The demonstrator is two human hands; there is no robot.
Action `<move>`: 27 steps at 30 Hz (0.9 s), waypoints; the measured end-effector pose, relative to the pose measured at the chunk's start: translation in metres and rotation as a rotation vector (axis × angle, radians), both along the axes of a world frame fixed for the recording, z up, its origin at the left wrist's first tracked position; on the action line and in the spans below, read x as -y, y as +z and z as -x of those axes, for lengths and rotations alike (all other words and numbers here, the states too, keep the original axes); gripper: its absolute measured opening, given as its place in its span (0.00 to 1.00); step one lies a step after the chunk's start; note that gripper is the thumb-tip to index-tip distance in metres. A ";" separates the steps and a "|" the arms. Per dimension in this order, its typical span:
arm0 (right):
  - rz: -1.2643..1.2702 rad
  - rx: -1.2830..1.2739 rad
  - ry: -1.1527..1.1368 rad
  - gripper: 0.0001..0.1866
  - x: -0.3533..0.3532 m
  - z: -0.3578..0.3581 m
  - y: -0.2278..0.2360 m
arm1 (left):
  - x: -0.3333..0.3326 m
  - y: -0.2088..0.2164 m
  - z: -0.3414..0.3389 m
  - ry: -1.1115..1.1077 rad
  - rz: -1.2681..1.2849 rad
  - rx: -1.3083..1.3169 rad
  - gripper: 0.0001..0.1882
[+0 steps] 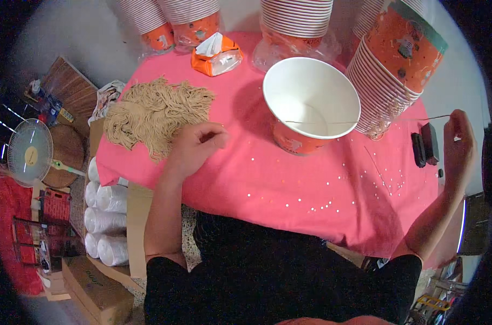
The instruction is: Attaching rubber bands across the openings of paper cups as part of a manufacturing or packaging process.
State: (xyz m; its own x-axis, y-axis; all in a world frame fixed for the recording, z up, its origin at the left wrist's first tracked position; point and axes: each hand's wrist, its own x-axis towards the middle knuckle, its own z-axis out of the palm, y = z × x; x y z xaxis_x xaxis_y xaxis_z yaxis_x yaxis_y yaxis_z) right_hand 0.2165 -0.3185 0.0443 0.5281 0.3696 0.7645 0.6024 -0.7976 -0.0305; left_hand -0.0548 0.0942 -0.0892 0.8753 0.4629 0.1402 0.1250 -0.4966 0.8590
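A thin string (431, 118) stretches from the right hand (460, 135) toward the paper bucket (299, 142), crossing its wide mouth near the front rim. The right fingers are clamped on the string's end. Beside the tan string pile (154, 108), the left hand (198, 143) curls loosely; whether its fingertips meet cannot be told. Small white dots (321, 207) speckle the pink cloth (289, 184). Behind stand bucket stacks (295, 19) and an orange tissue pack (227, 62).

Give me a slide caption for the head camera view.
Right hand holding a string that runs to a white-lined bucket, left hand by heaped tan strings on pink cloth.
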 end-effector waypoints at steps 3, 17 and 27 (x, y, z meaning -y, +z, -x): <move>0.172 -0.077 -0.100 0.05 0.008 0.002 -0.007 | 0.005 -0.002 -0.004 -0.099 0.005 0.007 0.06; 0.285 -0.229 0.182 0.08 -0.045 0.038 -0.031 | 0.060 -0.014 -0.048 -0.421 -1.263 0.536 0.17; 0.226 -0.204 0.820 0.14 -0.121 0.069 -0.035 | 0.071 -0.012 -0.070 -0.406 -1.413 0.591 0.05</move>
State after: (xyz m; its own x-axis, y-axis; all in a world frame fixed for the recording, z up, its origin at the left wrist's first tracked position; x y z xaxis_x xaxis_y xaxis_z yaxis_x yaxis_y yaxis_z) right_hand 0.1471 -0.1978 0.0098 0.1481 0.8241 0.5467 0.9889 -0.1154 -0.0940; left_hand 0.0149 0.0231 -0.1008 0.5714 -0.5720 0.5886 -0.3802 -0.8200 -0.4278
